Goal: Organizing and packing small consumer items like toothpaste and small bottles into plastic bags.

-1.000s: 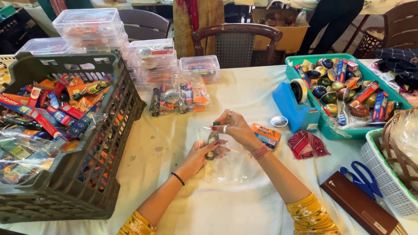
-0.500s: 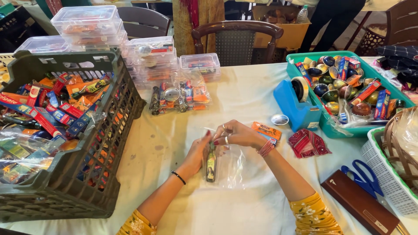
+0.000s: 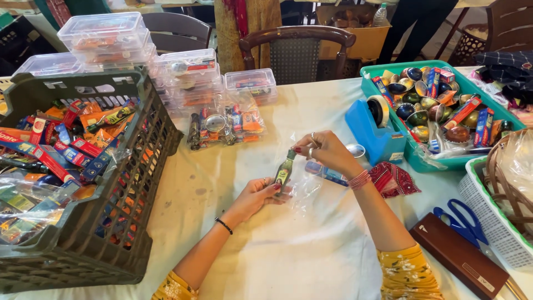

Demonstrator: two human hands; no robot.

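At the counter's middle, 2 hands pinched a small green bottle: left hand its base, right hand its cap, over a clear plastic bag.

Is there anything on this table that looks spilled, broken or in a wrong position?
Nothing stands out. The left hand and right hand hold a small green bottle upright over a clear plastic bag. Nothing looks spilled or broken.

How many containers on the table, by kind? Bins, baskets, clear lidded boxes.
Dark slatted crate: 1
Teal bin: 1
White basket: 1
Clear lidded boxes: at least 5; the stacks make an exact count uncertain
Total: at least 8
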